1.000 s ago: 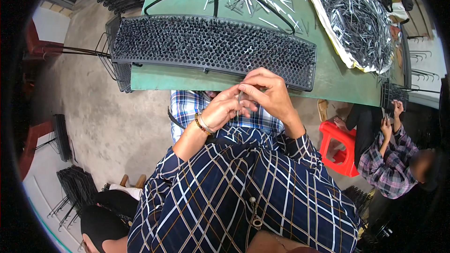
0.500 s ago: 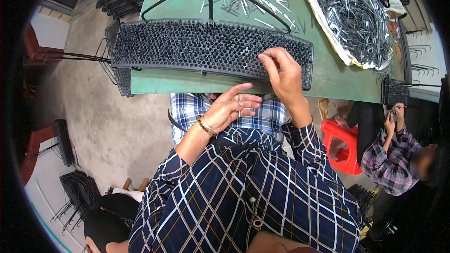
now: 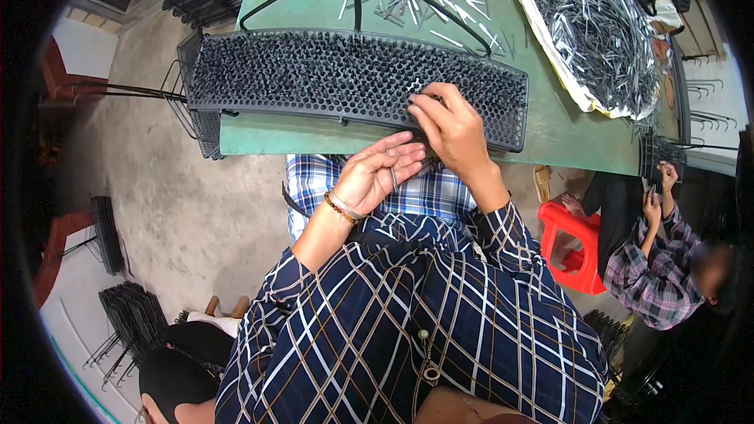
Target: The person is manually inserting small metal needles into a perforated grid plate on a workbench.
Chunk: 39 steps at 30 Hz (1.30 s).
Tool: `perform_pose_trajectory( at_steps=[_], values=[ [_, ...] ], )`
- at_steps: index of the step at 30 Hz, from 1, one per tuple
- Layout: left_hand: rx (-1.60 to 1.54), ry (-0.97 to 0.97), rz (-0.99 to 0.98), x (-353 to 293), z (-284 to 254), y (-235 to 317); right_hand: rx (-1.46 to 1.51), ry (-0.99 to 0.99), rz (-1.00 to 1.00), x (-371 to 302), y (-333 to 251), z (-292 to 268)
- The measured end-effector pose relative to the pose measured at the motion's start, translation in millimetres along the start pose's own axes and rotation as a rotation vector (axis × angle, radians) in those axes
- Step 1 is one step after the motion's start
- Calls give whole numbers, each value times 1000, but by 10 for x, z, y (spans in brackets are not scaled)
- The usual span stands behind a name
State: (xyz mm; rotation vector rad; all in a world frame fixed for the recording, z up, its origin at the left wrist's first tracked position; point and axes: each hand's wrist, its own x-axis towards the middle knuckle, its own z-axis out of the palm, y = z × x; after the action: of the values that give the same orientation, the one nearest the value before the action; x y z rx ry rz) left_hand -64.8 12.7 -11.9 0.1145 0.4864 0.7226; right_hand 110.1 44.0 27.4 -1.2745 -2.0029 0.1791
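Observation:
A long black rack point(image 3: 345, 74), packed with rows of small round sockets holding dark pins, lies across the green table. Over the right part of its front rows, my right hand point(image 3: 454, 129) pinches thumb and fingertips together. Whatever is in that pinch is too small to make out. My left hand point(image 3: 373, 173) is below the rack's front edge, palm up with fingers loosely bent. A thin metal pin point(image 3: 394, 176) rests against its fingers.
On the green table point(image 3: 542, 137) loose metal pins point(image 3: 444, 12) lie behind the rack, under its black wire frame point(image 3: 357, 0). A white sack point(image 3: 577, 94) full of pins stands at the right. Near a red stool point(image 3: 569, 251), another person point(image 3: 656, 267) works with both hands.
My right hand has shifted left along the rack, its fingertips now over other sockets. My left hand has drawn slightly left, its fingers more bent.

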Motion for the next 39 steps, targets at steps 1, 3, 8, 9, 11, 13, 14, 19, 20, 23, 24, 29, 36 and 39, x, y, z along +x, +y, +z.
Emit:
perform_pose_trajectory(
  at_steps=[1,3,8,9,11,13,14,19,20,23,24,29,36,39],
  values=[
    [-67,-11,6,25,-34,-5,38,47,15,-26,2,-20],
    [-129,-18,18,42,-127,6,249,-131,4,-96,-58,-148],
    [-178,-124,-48,68,-116,-1,368,-380,-122,-257,-262,-218],
    [-142,-73,-69,77,-73,-1,326,-367,-156,-313,-231,-189],
    [-151,-139,-43,67,-272,-31,331,-305,-154,-358,-236,-101],
    [-228,-229,-60,121,-308,-66,307,-241,-134,-356,-233,-121],
    [-226,-232,-63,132,-325,-84,383,-142,-42,-338,-241,-133],
    [-152,15,-115,72,-34,-76,429,124,330,-217,-182,-163],
    [-124,17,-124,70,-41,-83,405,162,338,-219,-133,-97],
    [-56,19,-126,41,-51,-83,417,187,314,-166,-106,-2],
    [-57,17,-126,43,-56,-83,384,190,276,-158,-98,21],
    [-45,7,-119,7,-87,-71,293,195,177,-137,-56,130],
    [-11,52,-110,-12,-61,-80,-6,166,40,-193,-52,180],
    [3,69,-124,-9,-46,-65,26,206,32,-184,-59,133]
  ],
)
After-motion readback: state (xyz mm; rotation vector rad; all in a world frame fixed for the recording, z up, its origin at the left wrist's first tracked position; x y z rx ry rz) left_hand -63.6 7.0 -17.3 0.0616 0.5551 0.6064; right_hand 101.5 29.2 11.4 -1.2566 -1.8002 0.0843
